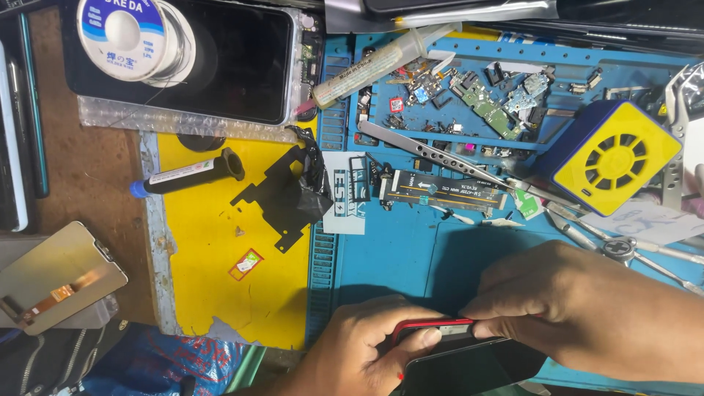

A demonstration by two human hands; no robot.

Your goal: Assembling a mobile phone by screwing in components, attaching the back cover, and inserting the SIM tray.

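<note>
Both hands grip it: left hand [359, 345] and right hand [579, 308] pinch the red-framed phone [462, 356], just below the blue mat [396, 257].

Bright, even light, sharp focus, soft shadows beneath the hands, little glare.

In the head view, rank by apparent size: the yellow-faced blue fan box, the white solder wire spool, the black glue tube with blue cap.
1. Yellow-faced blue fan box, largest.
2. White solder wire spool, round, partly cut off at the top edge.
3. Black glue tube with blue cap, long but thin, smallest in area.
</note>
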